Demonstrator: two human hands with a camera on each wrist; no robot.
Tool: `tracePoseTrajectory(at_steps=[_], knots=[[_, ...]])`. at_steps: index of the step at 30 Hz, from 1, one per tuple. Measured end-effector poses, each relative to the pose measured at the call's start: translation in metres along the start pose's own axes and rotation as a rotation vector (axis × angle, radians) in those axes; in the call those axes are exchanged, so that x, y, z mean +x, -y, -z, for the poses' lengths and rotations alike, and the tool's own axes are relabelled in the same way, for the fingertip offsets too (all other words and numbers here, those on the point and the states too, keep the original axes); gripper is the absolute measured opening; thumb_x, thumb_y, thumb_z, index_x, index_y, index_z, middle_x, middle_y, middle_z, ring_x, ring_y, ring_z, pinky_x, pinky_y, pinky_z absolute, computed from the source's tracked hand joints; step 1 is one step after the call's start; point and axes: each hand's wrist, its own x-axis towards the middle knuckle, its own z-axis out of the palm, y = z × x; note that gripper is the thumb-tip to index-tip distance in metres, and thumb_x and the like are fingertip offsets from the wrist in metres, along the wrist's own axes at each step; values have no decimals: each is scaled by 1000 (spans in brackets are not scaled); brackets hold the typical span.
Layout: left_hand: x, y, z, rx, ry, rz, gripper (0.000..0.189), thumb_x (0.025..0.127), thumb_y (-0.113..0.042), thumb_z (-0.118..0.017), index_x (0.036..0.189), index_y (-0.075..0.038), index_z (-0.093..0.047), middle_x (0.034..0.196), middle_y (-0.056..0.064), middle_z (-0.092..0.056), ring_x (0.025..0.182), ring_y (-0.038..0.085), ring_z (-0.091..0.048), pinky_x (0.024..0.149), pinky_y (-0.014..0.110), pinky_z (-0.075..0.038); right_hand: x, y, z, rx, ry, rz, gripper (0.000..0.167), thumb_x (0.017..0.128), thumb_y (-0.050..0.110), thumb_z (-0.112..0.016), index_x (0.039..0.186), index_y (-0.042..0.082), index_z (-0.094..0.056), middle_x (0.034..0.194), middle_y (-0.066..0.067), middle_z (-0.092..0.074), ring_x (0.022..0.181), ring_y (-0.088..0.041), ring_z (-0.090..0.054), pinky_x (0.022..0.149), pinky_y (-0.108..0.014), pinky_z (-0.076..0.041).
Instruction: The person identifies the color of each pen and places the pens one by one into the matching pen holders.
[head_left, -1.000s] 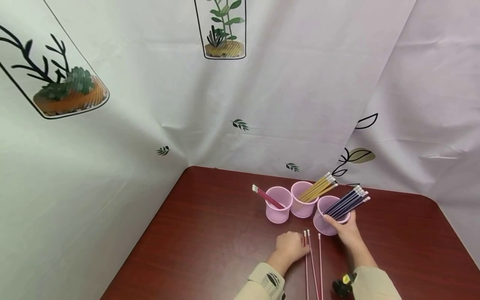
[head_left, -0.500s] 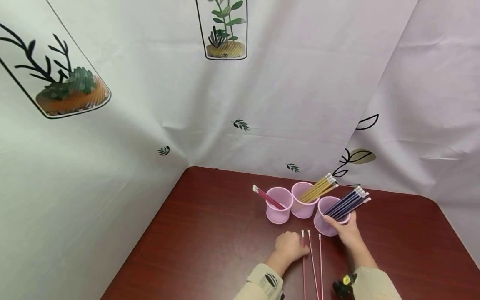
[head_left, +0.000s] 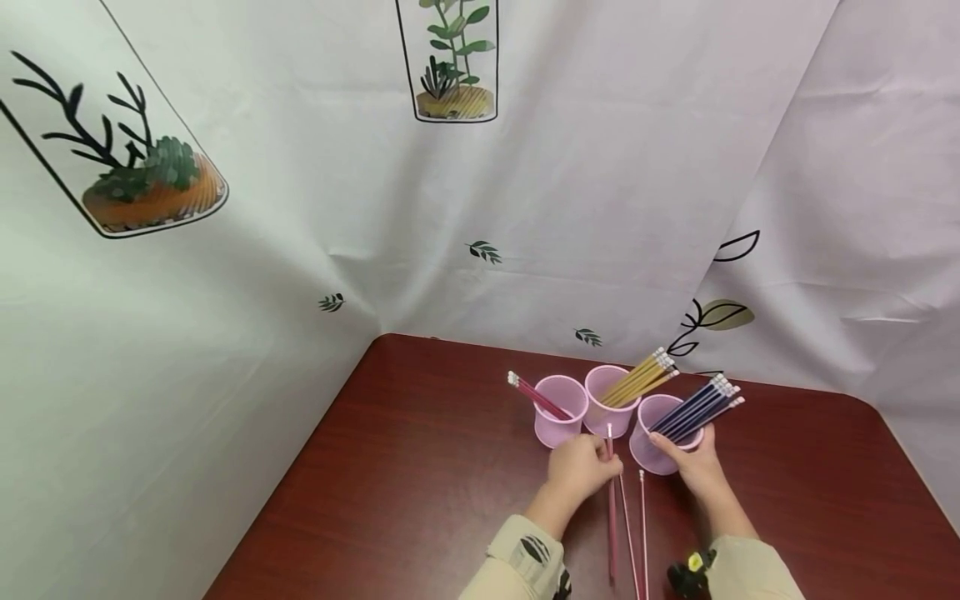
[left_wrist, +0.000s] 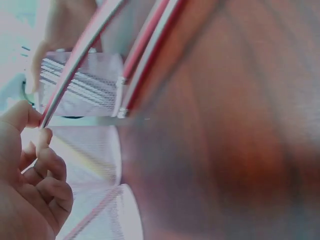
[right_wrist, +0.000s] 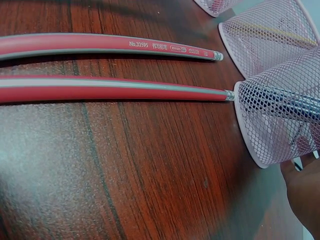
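Observation:
My left hand (head_left: 577, 468) pinches a red pencil (head_left: 612, 533) near its white eraser end, between thumb and forefinger. In the left wrist view the pencil (left_wrist: 75, 60) slants up from those fingertips, the other fingers curled. My right hand (head_left: 697, 465) grips a pink mesh cup (head_left: 647, 448) by its side, thumb at the rim. Several dark blue pencils (head_left: 693, 410) lean in that cup. Two more red pencils lie on the table between my hands; the right wrist view shows one pencil (right_wrist: 120, 90) reaching the cup's base and a printed pencil (right_wrist: 110, 46) beside it.
Left of the held cup stand a middle pink cup (head_left: 594, 417) with several yellow pencils (head_left: 637, 383) and a left pink cup (head_left: 553, 432) with red pencils (head_left: 538, 395). A small dark object with a yellow part (head_left: 695, 562) sits by the right sleeve. A white patterned curtain (head_left: 585, 208) hangs behind the table.
My left hand has raised one red pencil off the table and moved it forward, toward the cups. The right hand has stayed on its cup.

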Motion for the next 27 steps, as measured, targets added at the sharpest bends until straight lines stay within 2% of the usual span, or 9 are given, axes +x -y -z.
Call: tracePoseTrajectory(at_steps=[4, 7, 11, 18, 21, 24, 27], knots=[[8, -3, 13, -74, -64, -7, 26, 68, -32, -68, 53, -24, -48, 49, -17, -37, 45, 0, -35, 42, 15, -25, 0, 0, 0, -5, -3, 3, 81, 84, 18, -68, 140, 5, -11, 133, -18, -34, 118, -22, -31, 104, -30, -21], [16, -5, 26, -110, -100, -10, 24, 67, -30, -68, 54, -22, -50, 51, -16, -39, 47, 1, -37, 43, 15, -26, 0, 0, -1, -5, -8, 7, 80, 83, 17, -68, 139, 5, -12, 131, -17, -35, 117, -21, -32, 101, -23, -23], [26, -8, 45, -107, -156, -15, 21, 68, -29, -69, 56, -22, -53, 55, -16, -42, 50, 0, -38, 43, 14, -28, 0, 1, -1, -3, -15, 13, 79, 83, 16, -68, 139, 5, -14, 129, -15, -36, 115, -19, -33, 96, -15, -24], [39, -8, 71, -131, -262, -13, 14, 70, -30, -69, 59, -24, -63, 54, -17, -54, 52, -3, -45, 45, 14, -33, 0, 1, -1, -3, -9, 15, 79, 83, 17, -68, 139, 4, -13, 130, -18, -36, 116, -21, -32, 103, -27, -22], [42, -5, 78, -160, -267, 23, 10, 71, -31, -67, 63, -25, -66, 58, -18, -58, 55, -3, -50, 48, 15, -35, -1, 1, -1, -5, -4, 12, 80, 84, 16, -68, 139, 4, -12, 132, -18, -35, 117, -21, -32, 104, -28, -22], [45, -2, 86, -212, -278, 65, 9, 72, -31, -66, 66, -25, -68, 61, -17, -61, 56, -3, -52, 49, 17, -37, -1, 1, 0, -5, 5, 6, 82, 84, 16, -68, 140, 4, -10, 134, -20, -33, 119, -23, -30, 107, -34, -20], [48, 2, 93, -291, -331, 89, 9, 73, -31, -67, 69, -23, -70, 62, -16, -64, 55, -4, -53, 49, 17, -38, -3, 2, 0, -10, 7, 2, 84, 84, 18, -68, 141, 4, -8, 135, -21, -31, 121, -26, -28, 108, -39, -18]])
